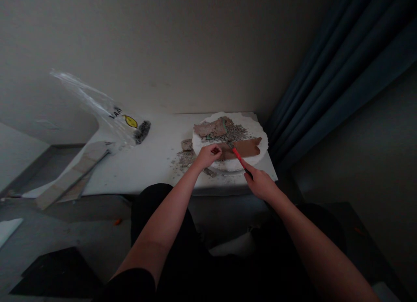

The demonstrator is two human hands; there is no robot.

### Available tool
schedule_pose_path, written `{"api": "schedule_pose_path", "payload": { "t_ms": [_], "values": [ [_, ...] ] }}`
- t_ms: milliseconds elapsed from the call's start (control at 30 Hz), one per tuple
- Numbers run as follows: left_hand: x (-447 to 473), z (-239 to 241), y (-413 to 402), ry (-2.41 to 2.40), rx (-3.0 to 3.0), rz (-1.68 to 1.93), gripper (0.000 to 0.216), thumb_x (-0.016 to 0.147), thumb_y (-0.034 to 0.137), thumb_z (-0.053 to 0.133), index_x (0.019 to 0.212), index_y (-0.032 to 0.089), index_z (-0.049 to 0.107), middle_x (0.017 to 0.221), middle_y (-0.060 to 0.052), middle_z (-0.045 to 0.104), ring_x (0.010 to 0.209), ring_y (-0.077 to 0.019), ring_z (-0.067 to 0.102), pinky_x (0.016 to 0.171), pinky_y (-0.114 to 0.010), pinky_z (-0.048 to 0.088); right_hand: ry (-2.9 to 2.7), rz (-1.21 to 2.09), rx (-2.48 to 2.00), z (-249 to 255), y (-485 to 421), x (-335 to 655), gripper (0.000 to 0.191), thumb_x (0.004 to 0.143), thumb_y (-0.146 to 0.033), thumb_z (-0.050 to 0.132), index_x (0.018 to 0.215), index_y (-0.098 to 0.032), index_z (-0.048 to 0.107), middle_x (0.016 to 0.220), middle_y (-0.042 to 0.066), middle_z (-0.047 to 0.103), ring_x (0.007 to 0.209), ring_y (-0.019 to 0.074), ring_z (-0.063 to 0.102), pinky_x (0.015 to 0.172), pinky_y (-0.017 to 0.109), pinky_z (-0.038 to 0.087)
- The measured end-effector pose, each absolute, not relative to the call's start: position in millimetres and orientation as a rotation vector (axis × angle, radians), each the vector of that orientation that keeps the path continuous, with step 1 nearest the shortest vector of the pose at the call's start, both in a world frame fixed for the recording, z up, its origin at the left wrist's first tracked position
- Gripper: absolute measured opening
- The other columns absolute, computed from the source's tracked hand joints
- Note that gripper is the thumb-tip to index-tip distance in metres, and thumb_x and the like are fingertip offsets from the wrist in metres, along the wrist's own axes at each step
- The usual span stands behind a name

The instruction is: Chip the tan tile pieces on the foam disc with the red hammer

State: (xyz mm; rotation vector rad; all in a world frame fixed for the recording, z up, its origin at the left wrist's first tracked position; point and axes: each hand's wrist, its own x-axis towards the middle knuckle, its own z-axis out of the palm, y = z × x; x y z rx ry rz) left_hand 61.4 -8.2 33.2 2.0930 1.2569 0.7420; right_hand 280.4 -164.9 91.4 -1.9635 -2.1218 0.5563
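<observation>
My right hand (261, 184) is wrapped round the black grip of a hammer (238, 155) with a red handle. The hammer's small dark head rests on or just above a flat brown strip (246, 148). At the strip's left end my left hand (208, 157) has its fingers curled in a pinch; what they hold, if anything, is too small to make out. Under the strip lies a white round mat with a scalloped edge (264, 134). Behind the strip, grey-brown crumbled bits (237, 131) and a larger cracked brownish slab (208, 128) lie on the mat.
The low white table (156, 167) carries more crumbs and a broken chunk (186, 144) left of the mat. Further left stands a clear plastic bag (107, 115) with dark bits at its end, near tan boards (70, 178). A blue curtain (329, 76) hangs at the right.
</observation>
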Motion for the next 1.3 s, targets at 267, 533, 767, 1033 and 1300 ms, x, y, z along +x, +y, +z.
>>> {"api": "schedule_pose_path", "payload": {
  "t_ms": [267,533,767,1033,1300],
  "values": [
    [70.7,17.1,-7.9,1.224,2.109,0.674,0.012,0.082,0.021,0.059,0.09,0.018,0.069,0.083,-0.002,0.072,0.074,-0.0141,0.065,0.075,-0.028,0.05,-2.114,0.578,-1.958,92.6,-165.5,278.9,0.064,0.098,-0.024,0.043,0.16,-0.03,0.028,0.105,0.009,0.076,0.087,0.0273,0.07,0.078,0.034,0.048],
    [71.2,15.3,-6.7,1.221,2.128,0.643,0.014,0.082,0.021,0.059,0.09,0.017,0.069,0.082,-0.002,0.072,0.074,-0.0152,0.066,0.075,-0.028,0.05,-2.121,0.562,-1.957,92.1,-165.8,279.3,0.065,0.097,-0.025,0.043,0.16,-0.031,0.027,0.103,0.008,0.076,0.085,0.0273,0.07,0.078,0.036,0.049],
    [72.0,14.3,-8.0,1.212,2.107,0.638,0.013,0.084,0.023,0.059,0.089,0.018,0.07,0.081,-0.002,0.072,0.074,-0.0151,0.065,0.075,-0.028,0.05,-2.126,0.56,-1.957,92.5,-165.8,278.5,0.065,0.097,-0.024,0.043,0.16,-0.03,0.027,0.101,0.008,0.076,0.084,0.0261,0.069,0.078,0.035,0.049],
    [69.1,11.4,-6.7,1.219,2.261,0.66,0.015,0.087,0.028,0.061,0.086,0.016,0.071,0.087,-0.005,0.065,0.082,-0.0164,0.061,0.08,-0.031,0.049,-2.069,0.612,-1.926,94.4,-165.4,279.5,0.063,0.098,-0.024,0.043,0.159,-0.028,0.03,0.107,0.009,0.076,0.09,0.0283,0.07,0.081,0.038,0.05],
    [70.6,6.7,-7.6,1.216,2.309,0.675,0.019,0.088,0.031,0.061,0.083,0.015,0.069,0.104,-0.01,0.06,0.09,-0.0181,0.06,0.086,-0.032,0.049,-1.913,0.772,-1.648,108.1,-176.4,276.5,0.059,0.098,-0.029,0.044,0.157,-0.028,0.036,0.126,0.01,0.07,0.113,0.0286,0.066,0.093,0.04,0.051]
  ]
}}
